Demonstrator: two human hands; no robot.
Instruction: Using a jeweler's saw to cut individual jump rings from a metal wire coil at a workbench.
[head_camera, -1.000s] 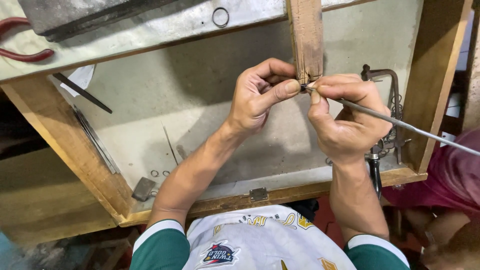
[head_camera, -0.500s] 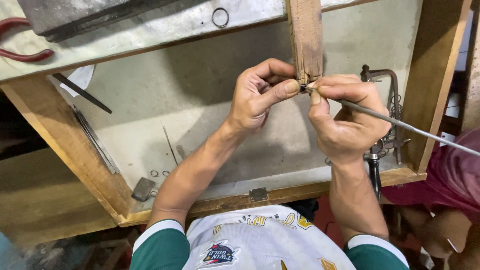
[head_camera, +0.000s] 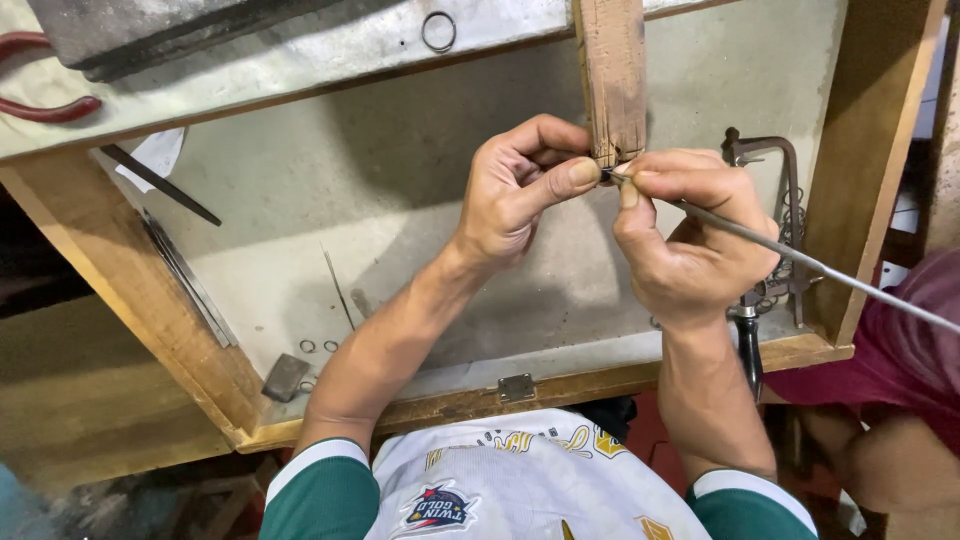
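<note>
I'm pinching something tiny, perhaps a ring, with left hand (head_camera: 520, 195) fingers against the wooden peg (head_camera: 612, 80); right hand (head_camera: 690, 240) fingers are gripping the thin file (head_camera: 800, 262), needing steady strokes.

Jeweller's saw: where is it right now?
In the head view, the jeweller's saw lies at the tray's right wall, just behind the right hand.

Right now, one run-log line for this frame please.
left hand: pinching small piece at wooden peg | right hand: holding thin file against it | tray: jeweller's saw
</note>
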